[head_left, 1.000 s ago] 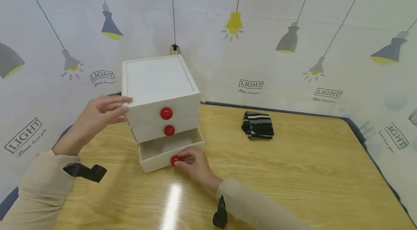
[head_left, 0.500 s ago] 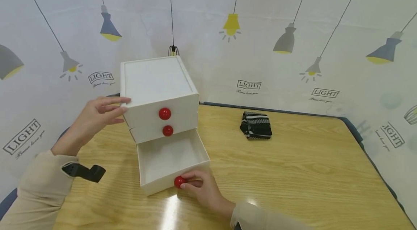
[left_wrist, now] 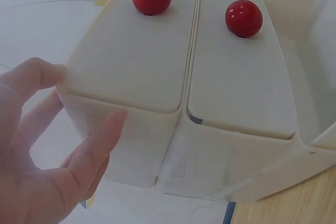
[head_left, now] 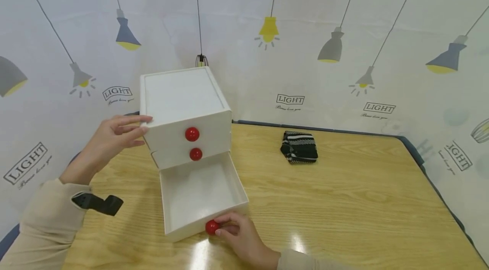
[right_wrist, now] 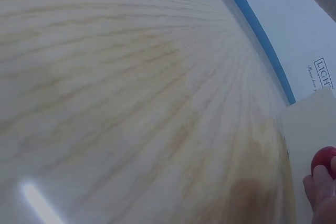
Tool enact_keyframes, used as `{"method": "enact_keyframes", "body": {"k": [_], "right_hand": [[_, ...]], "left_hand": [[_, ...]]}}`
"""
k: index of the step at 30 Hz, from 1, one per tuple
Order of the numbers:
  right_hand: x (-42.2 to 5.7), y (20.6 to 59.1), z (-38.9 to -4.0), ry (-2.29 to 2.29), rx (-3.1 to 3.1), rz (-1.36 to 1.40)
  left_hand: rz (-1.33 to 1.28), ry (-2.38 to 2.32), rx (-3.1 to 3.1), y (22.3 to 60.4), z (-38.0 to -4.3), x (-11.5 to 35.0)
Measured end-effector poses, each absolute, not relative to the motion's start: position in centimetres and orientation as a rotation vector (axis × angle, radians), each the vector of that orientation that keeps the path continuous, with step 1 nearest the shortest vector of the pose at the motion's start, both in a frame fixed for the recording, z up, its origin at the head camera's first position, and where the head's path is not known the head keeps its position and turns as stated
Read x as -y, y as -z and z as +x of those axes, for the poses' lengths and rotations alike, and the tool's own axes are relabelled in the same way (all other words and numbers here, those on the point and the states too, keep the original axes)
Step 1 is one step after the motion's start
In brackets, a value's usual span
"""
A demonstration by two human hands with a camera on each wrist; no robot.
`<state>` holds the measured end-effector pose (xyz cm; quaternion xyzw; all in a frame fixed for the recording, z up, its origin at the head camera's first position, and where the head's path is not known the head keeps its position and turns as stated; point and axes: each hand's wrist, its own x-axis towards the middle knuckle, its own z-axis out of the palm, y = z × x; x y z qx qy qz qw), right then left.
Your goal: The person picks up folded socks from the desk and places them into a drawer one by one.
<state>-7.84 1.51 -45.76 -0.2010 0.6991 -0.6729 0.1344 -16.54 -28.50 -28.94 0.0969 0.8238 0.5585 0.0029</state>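
Observation:
A white drawer unit [head_left: 183, 96] with red ball knobs stands on the table. Its bottom drawer [head_left: 200, 193] is pulled far out and nothing lies inside; the two drawers above are closed. My right hand [head_left: 244, 236] pinches the red knob [head_left: 212, 227] of the bottom drawer between thumb and fingers. In the right wrist view, part of that knob [right_wrist: 323, 160] shows at the right edge beside my fingers. My left hand [head_left: 114, 136] rests on the unit's top left front corner. The left wrist view shows its fingertips [left_wrist: 116, 121] touching the side and edge, with fingers nearly straight.
A folded black-and-white patterned cloth item [head_left: 299, 147] lies on the wooden table [head_left: 344, 193], right of the unit. Behind the table hangs a pale backdrop [head_left: 244, 49] printed with lamps. A black strap device [head_left: 97, 203] sits on the left sleeve.
My right hand has drawn the bottom drawer toward me by its knob, from partly out to far out. The left hand has stayed on the unit's corner.

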Motion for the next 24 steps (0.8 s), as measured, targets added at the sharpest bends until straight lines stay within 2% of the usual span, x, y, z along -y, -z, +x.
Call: {"method": "enact_keyframes", "body": {"k": [8,15,20,24], "right_hand": [[-1.8,44.1,-7.0,1.954,-1.992,-0.55],[-2.4,45.8,-7.6,1.879,-2.033,-0.638],[-4.4,45.4,-8.0,1.9,-2.083,-0.739],[-7.0,43.8,-10.0,1.94,-2.182,-0.837]], "left_hand": [[0.331,-1.777,-2.575,29.0,-16.5,28.5],[0.348,-1.779,-2.576,29.1,-16.6,28.6],[0.334,-1.772,-2.571,29.1,-16.6,28.5],[0.34,-1.787,-2.568,29.1,-16.5,28.5]]}}
